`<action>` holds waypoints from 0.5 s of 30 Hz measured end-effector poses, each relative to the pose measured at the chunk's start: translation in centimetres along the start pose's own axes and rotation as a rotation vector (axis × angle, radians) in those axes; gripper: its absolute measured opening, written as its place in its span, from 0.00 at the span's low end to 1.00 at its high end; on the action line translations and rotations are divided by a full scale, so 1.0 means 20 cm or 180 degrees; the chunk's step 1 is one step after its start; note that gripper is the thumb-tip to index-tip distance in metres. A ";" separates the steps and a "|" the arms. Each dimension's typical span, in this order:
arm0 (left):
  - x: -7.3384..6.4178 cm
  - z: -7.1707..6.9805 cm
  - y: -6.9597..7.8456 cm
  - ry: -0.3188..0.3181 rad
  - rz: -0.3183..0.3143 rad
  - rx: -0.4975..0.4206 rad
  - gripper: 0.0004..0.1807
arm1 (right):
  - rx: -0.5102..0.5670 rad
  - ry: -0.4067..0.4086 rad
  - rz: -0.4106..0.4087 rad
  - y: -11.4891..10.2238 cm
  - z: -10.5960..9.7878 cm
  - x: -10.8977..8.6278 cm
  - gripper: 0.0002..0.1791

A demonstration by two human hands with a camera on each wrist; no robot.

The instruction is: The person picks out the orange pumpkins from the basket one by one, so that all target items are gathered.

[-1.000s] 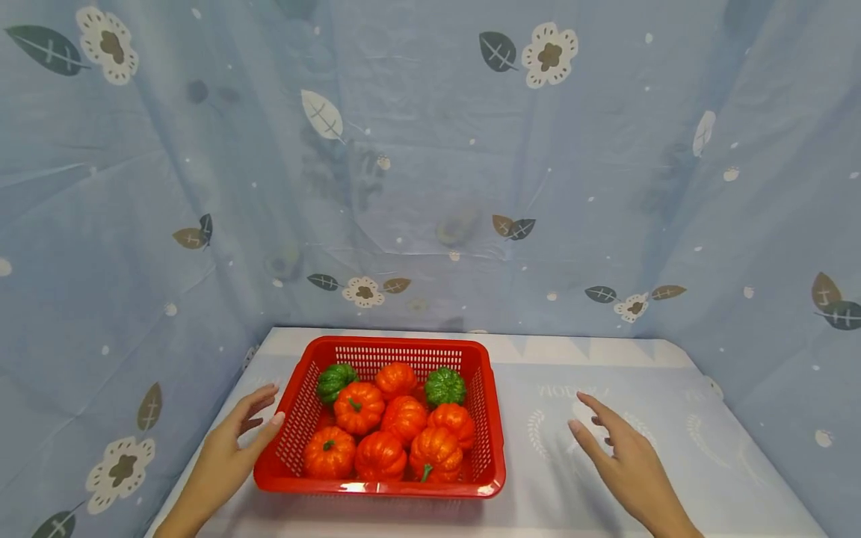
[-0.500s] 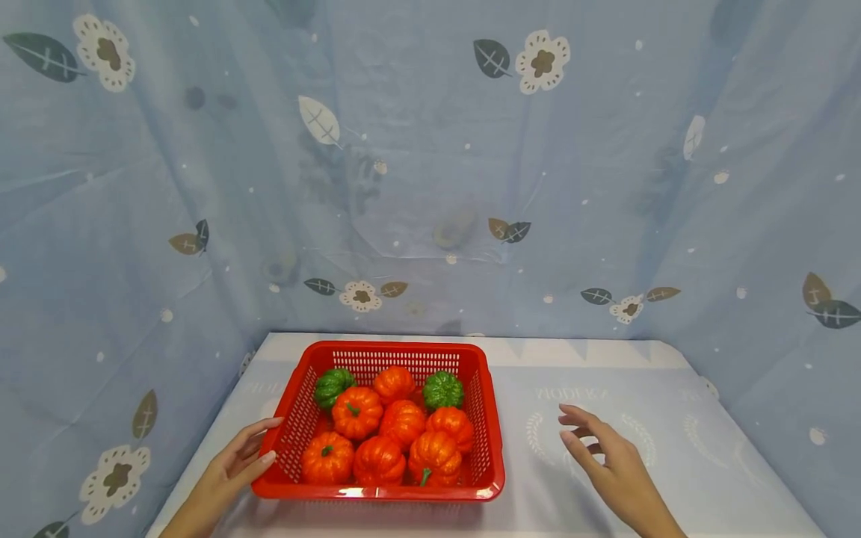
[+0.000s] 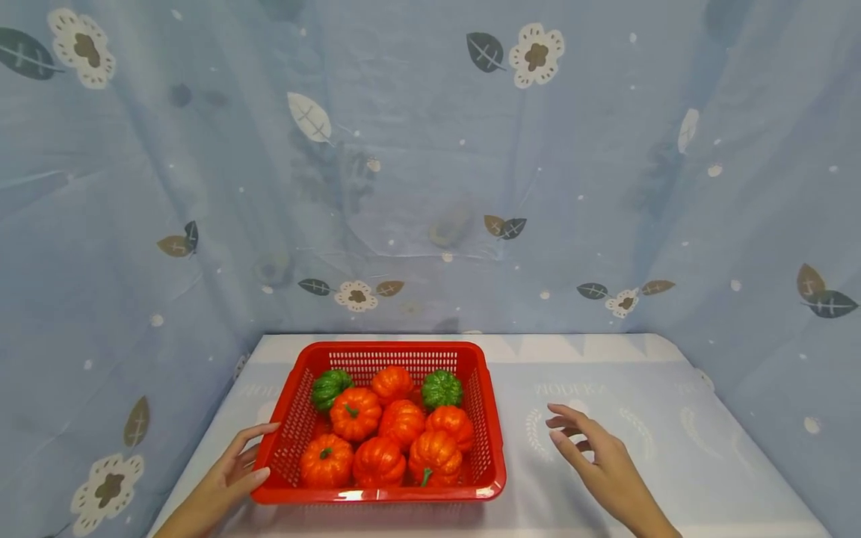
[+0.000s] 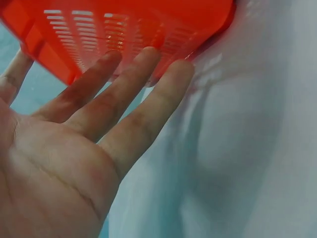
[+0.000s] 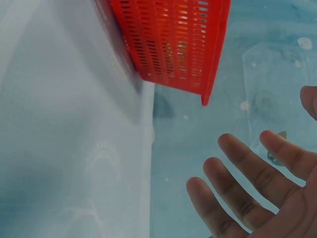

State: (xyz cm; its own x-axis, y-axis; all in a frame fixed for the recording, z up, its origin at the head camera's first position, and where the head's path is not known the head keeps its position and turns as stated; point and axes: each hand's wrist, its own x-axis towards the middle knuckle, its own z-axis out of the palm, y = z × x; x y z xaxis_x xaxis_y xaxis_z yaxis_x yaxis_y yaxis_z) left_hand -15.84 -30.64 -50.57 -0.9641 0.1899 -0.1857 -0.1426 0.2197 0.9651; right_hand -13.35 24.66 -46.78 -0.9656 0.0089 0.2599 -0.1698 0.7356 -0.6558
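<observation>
A red plastic basket point(image 3: 377, 495) with slotted walls stands on the table, holding several orange pumpkins point(image 3: 356, 413) and two green ones, one of them a green pumpkin point(image 3: 442, 390) at the back right. At the basket's left side is my left hand point(image 3: 225, 474), its thumb and fingertips at the rim. In the left wrist view, the long fingers point(image 4: 143, 119) reach nearly straight along the slotted wall point(image 4: 84, 29); firm contact is hard to judge. My right hand point(image 3: 605, 467) hovers to the right of the basket, apart from it, fingers relaxed and holding nothing.
The table point(image 3: 578, 348) has a pale cover with printed lettering and wreaths. A blue curtain point(image 3: 417, 187) with flowers and leaves encloses the back and both sides. The basket sits toward the table's left half.
My left hand has come down and closer to the basket's left rim. The right hand has shifted left toward the basket, its fingers a little lower. The basket has hardly moved.
</observation>
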 end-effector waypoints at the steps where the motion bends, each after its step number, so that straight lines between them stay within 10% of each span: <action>1: 0.00 0.00 -0.01 0.0002 -0.0048 -0.0021 0.36 | -0.0004 -0.0008 0.0008 0.00 0.00 0.00 0.23; 15: 0.03 -0.02 -0.01 -0.0132 -0.0033 -0.0046 0.37 | 0.0034 -0.0029 0.0025 -0.01 0.01 -0.01 0.22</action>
State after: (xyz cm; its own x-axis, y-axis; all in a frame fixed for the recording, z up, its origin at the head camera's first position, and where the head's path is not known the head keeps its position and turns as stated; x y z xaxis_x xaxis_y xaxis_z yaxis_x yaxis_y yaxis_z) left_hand -16.45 -30.92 -50.80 -0.9524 0.2274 -0.2030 -0.1561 0.2080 0.9656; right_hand -13.19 24.46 -46.86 -0.9686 0.0085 0.2483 -0.1641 0.7283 -0.6653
